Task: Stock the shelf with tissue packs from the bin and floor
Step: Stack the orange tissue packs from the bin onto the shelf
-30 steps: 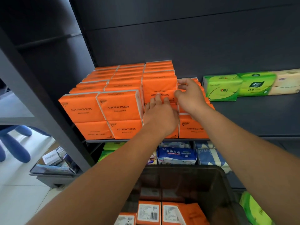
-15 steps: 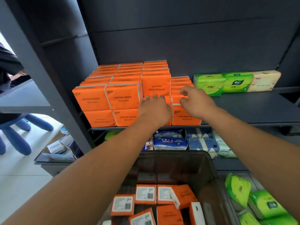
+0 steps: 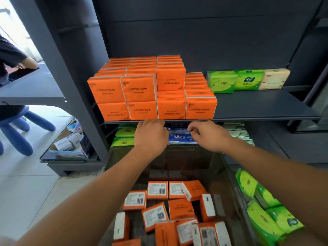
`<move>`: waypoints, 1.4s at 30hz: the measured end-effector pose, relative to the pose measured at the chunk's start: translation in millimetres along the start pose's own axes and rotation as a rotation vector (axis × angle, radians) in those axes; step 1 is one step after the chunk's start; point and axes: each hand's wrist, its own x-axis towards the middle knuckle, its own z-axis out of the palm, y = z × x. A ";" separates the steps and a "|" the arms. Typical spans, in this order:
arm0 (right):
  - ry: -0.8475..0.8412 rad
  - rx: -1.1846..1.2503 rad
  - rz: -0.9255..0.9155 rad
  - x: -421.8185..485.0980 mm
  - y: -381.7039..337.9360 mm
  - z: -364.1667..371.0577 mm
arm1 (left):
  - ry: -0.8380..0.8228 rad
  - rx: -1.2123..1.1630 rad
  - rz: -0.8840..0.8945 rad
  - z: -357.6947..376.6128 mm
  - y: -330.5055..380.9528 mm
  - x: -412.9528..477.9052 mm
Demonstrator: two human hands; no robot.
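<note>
**Two bare hands at the front edge of a shelf stacked with orange tissue packs**

Seen from the person's head, looking forward and down. A dark grey metal shelf (image 3: 257,103) carries a block of orange plastic-wrapped tissue packs (image 3: 138,89) printed "COTTON TISSUE". They stand two layers high and several rows deep on its left half. The rightmost column is one layer high, and some labels read upside down. Further right, at the back of the same shelf, two bright green tissue packs (image 3: 221,82) stand beside a cream one (image 3: 274,79).

Both arms reach forward. The left hand (image 3: 150,137) is palm down with its fingers straight and close together, the tips at the shelf's front lip just under the orange block. The right hand (image 3: 207,135) hovers beside it with fingers loosely curled. Neither hand holds a pack. Between and behind them, on the lower shelf, lies a blue-and-white tissue pack (image 3: 179,137). I cannot tell whether either hand touches it.

Below the arms sits a dark translucent plastic bin (image 3: 191,162). Loose orange packs (image 3: 179,208) lie jumbled in it, many showing white barcode labels. More green tissue packs (image 3: 266,215) lie on the floor just right of the bin. At the far left are white floor tiles (image 3: 26,192) and a blue plastic stool (image 3: 23,126).
</note>
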 end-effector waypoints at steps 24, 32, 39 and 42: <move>-0.603 0.168 0.277 -66.4 29.3 248.1 | -0.741 -0.111 -0.331 182.0 -42.8 -123.8; -0.812 0.245 0.134 -68.5 2.8 300.0 | -0.938 -0.176 -0.418 219.7 -62.4 -151.3; -0.918 0.071 0.079 -73.6 -13.6 323.7 | -0.959 -0.227 -0.469 230.5 -75.7 -159.1; -0.909 0.014 0.071 -69.3 -13.9 321.1 | -0.945 -0.250 -0.495 230.9 -76.7 -158.8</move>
